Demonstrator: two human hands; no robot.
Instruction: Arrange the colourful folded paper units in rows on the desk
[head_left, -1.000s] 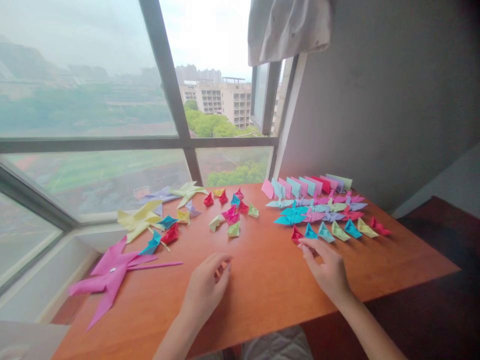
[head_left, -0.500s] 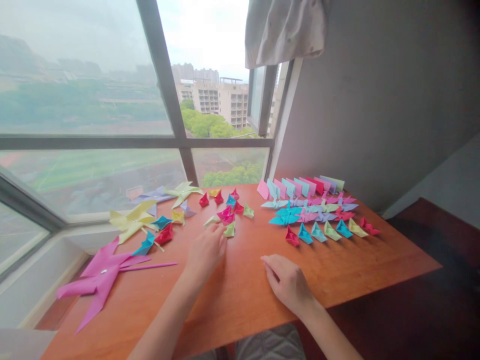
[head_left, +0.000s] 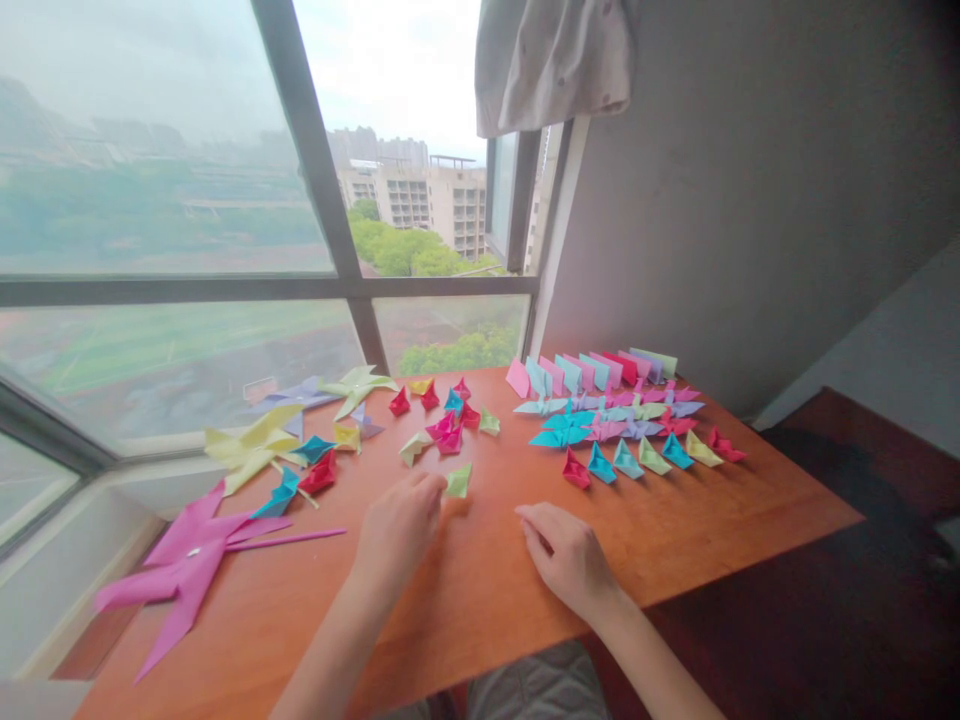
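My left hand (head_left: 405, 515) pinches a light green paper boat (head_left: 458, 482) at its fingertips, just above the wooden table (head_left: 480, 560). Beyond it lies a loose cluster of small folded boats, among them a pale green one (head_left: 415, 448), a magenta one (head_left: 445, 433) and another light green one (head_left: 489, 422). My right hand (head_left: 568, 555) rests on the table with its fingers curled in and nothing visible in them. In front of that hand runs a row of paper boats, starting with a red one (head_left: 576, 469) and a blue one (head_left: 601, 464).
Paper pinwheels lie at the left: a large pink one (head_left: 191, 555), a yellow one (head_left: 255, 445) and a pale green one (head_left: 357, 388). Folded cranes (head_left: 562, 428) and standing paper cards (head_left: 598, 370) fill the back right. Windows and a grey wall (head_left: 712, 200) border the table.
My left hand has drawn the light green boat toward me, away from the cluster. The right hand stays about where it was. The whole view has shifted slightly.
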